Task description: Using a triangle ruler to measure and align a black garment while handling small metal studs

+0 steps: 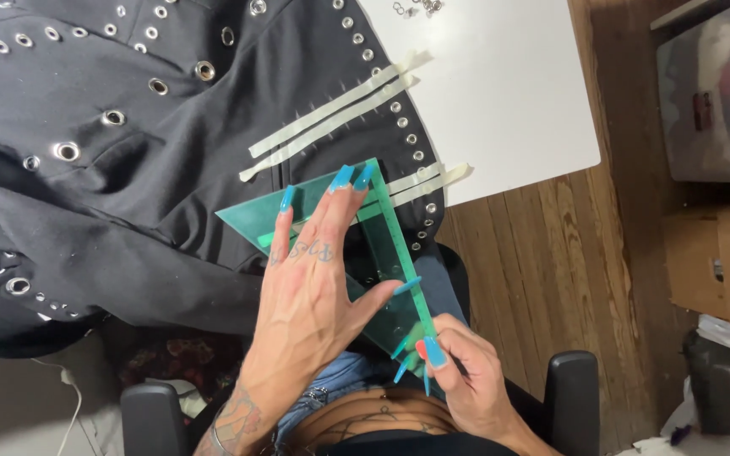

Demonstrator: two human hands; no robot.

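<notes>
I count one green transparent set square (365, 253) on one black garment (128, 186). Two hands on the set square: left hand (310, 287), right hand (458, 371). Four strips of pale masking tape (331, 118) beyond the set square, in two pairs. One white table (509, 76) under the garment. Metal eyelets (65, 151) too many to count. Two black chair armrests (572, 388) visible.

Green translucent triangle ruler (382, 253) — flat on black eyeleted garment (128, 169).
</notes>
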